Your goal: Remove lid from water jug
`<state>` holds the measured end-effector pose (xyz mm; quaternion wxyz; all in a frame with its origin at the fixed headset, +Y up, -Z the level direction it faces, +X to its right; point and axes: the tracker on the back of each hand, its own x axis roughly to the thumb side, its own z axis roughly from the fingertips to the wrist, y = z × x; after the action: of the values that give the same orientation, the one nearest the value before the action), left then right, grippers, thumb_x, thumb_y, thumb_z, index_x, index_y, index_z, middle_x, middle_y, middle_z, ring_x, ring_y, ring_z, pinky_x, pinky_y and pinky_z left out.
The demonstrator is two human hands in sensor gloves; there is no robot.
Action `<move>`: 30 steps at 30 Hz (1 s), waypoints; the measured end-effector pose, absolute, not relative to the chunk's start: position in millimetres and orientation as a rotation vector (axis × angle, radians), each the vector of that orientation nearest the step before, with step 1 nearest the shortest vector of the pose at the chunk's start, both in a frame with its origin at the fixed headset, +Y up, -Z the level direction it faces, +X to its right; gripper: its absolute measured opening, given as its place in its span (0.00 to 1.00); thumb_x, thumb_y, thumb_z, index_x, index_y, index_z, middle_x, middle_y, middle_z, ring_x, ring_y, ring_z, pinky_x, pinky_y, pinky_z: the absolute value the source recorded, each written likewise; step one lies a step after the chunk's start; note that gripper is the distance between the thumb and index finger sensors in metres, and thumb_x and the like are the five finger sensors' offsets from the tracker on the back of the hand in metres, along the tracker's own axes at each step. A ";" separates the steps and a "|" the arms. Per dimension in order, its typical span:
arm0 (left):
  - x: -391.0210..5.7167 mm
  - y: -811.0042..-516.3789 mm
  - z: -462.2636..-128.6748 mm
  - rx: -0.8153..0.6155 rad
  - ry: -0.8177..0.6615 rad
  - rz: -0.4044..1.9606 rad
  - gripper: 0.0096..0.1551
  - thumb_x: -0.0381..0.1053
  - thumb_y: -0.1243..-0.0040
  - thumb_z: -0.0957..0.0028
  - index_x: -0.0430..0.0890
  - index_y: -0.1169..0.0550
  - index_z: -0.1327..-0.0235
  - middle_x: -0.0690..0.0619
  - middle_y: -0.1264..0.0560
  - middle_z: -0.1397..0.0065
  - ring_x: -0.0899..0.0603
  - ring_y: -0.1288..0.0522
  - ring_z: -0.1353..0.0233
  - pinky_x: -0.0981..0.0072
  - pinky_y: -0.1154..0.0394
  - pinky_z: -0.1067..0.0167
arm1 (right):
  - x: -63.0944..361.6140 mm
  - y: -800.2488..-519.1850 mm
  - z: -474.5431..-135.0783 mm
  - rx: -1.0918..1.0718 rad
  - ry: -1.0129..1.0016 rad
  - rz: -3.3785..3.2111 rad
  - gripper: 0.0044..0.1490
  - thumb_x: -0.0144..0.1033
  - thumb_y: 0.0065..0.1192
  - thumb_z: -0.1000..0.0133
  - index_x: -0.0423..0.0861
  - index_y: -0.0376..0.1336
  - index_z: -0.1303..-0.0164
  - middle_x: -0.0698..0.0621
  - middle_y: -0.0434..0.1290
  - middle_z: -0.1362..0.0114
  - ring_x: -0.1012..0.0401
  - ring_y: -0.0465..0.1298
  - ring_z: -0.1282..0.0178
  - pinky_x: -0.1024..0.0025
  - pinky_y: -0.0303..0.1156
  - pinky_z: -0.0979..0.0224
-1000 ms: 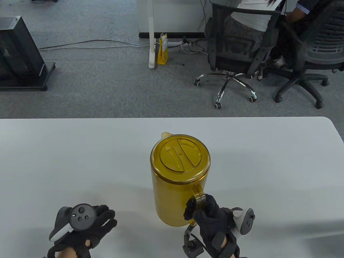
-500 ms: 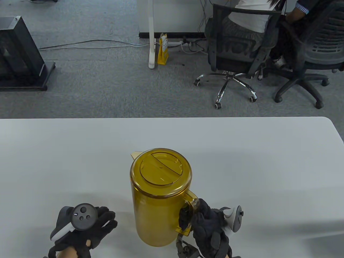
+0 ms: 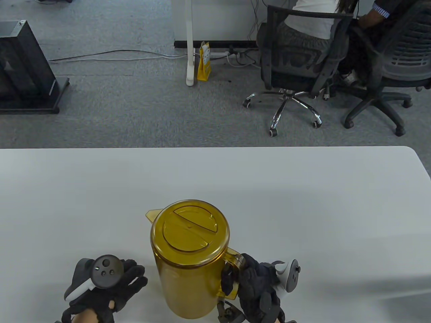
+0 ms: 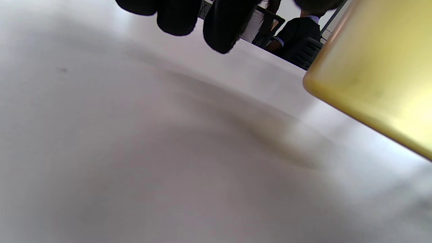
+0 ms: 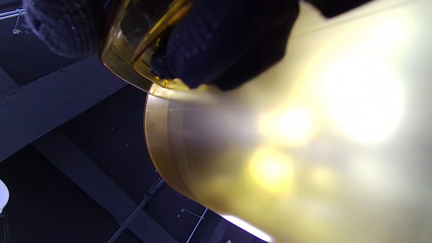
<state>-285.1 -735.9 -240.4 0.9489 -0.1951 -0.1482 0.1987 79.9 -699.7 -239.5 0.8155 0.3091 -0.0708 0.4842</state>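
Note:
A tall amber water jug (image 3: 187,279) stands near the table's front edge, its round amber lid (image 3: 189,228) seated on top and its spout pointing far left. My right hand (image 3: 251,286) grips the jug's handle (image 3: 232,269), fingers curled round it; the right wrist view shows the gloved fingers (image 5: 222,44) wrapped on the handle (image 5: 135,57) against the jug wall (image 5: 303,141). My left hand (image 3: 129,277) lies with relaxed fingers on the table, just left of the jug, holding nothing. In the left wrist view the jug's base (image 4: 381,74) sits at the right.
The white table (image 3: 303,202) stretches wide behind and to both sides of the jug. Beyond its far edge are carpet, office chairs (image 3: 296,64) with seated people, a desk leg (image 3: 190,40) and a black stand (image 3: 23,67).
My right hand has dragged the jug by its handle towards me and to the left, turning the spout further left. The left hand has stayed put.

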 end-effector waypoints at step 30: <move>-284.5 -740.7 -240.9 -0.416 -0.288 0.380 0.37 0.64 0.53 0.42 0.44 0.26 0.27 0.33 0.37 0.19 0.26 0.45 0.21 0.27 0.68 0.34 | 91.5 -735.5 -254.7 0.599 -0.051 1.107 0.47 0.71 0.42 0.41 0.44 0.80 0.73 0.48 0.81 0.76 0.60 0.80 0.85 0.60 0.73 0.69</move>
<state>-284.5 -740.7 -240.9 0.9504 -0.2048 -0.1414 0.1867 91.5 -735.5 -254.7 0.8081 0.2803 -0.0237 0.5176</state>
